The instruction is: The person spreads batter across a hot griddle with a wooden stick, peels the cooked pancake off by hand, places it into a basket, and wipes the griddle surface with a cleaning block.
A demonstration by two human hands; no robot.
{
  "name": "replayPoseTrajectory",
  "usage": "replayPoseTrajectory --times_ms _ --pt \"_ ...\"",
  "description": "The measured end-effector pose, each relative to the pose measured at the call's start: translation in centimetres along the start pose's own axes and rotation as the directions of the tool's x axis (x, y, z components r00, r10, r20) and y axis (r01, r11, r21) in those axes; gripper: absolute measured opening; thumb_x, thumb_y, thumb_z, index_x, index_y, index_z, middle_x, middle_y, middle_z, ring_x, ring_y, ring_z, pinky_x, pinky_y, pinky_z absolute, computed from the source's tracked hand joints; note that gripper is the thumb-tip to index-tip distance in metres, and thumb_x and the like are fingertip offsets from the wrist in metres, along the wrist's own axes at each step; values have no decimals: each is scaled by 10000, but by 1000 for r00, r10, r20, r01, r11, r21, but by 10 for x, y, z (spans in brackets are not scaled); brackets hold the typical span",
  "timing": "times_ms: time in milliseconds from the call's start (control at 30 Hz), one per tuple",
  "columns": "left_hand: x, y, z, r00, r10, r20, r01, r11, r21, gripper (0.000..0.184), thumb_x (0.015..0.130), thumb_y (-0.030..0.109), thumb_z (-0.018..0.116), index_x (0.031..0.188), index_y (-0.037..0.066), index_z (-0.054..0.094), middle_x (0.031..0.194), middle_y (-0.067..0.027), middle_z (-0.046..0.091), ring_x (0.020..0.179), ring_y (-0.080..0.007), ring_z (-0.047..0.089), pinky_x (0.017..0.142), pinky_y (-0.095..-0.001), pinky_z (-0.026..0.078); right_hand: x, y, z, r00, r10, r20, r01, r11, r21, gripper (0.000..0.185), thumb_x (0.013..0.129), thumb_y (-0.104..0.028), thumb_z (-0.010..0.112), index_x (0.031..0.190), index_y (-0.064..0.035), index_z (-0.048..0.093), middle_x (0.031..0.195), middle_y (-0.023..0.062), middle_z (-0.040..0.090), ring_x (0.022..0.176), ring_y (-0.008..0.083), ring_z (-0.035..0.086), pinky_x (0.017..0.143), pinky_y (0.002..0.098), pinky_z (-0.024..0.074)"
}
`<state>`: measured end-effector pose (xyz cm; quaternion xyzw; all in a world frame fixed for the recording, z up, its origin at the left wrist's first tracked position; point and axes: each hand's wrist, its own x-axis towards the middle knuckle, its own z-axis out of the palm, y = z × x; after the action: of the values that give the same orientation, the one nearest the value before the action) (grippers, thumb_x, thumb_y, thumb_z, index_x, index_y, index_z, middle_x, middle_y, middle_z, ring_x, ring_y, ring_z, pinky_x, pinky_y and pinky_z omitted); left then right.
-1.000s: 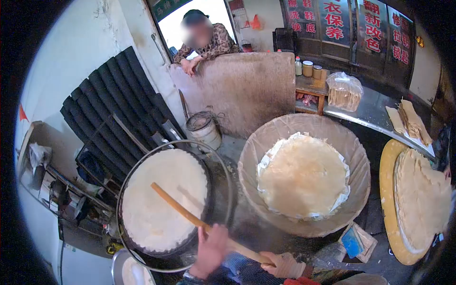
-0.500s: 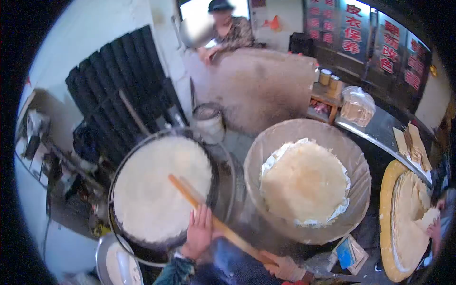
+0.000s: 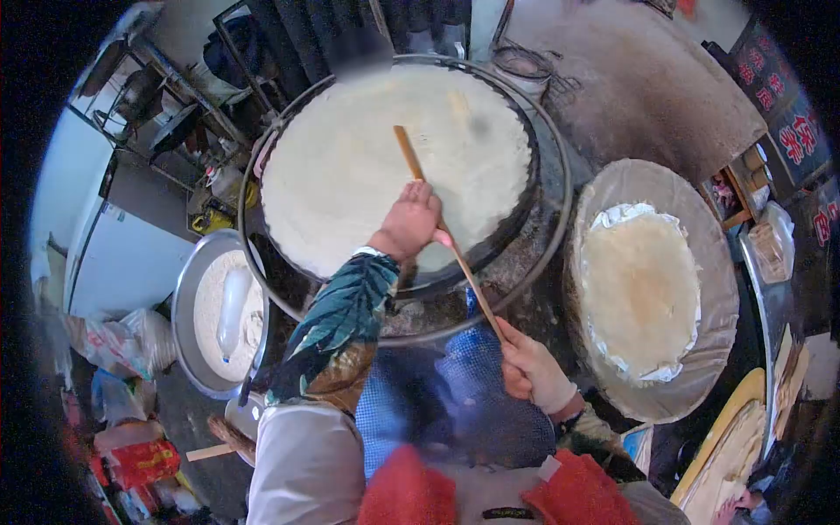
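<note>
A long, flat wooden stick, like a pancake spatula, slants over a large round griddle spread with a pale sheet of batter or pancake. My left hand is closed around the stick partway along, above the near part of the sheet. Farther down, my right hand grips its lower end in front of my blue apron. The stick's far tip is over the middle of the pale sheet; whether it touches is unclear. A metal ring runs around the griddle.
To the right stands a wide lined basket with stacked flat pancakes. A metal basin of batter holding a clear bottle is at the left. At lower right, another person's hand is beside pancakes on a yellow-rimmed board.
My view has tilted down and turned left, so the griddle appears larger and higher. Both hands keep hold of the stick, which now stands more steeply across the sheet.
</note>
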<state>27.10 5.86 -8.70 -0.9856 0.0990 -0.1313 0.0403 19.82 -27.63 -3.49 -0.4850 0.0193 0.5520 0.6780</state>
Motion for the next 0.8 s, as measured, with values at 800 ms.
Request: replayPoseTrajectory --times_ms 800 --pt "1 99 18 964 160 -215 -186 977 -106 930 605 606 608 1166 -123 469 1246 -293 456 1198 -441 429 1059 -466 330 -87 79 19 898 -165 -407 33 950 -312 597 925 -248 524 1464 -134 294 598 -12 485 417 75 415 381 227 345"
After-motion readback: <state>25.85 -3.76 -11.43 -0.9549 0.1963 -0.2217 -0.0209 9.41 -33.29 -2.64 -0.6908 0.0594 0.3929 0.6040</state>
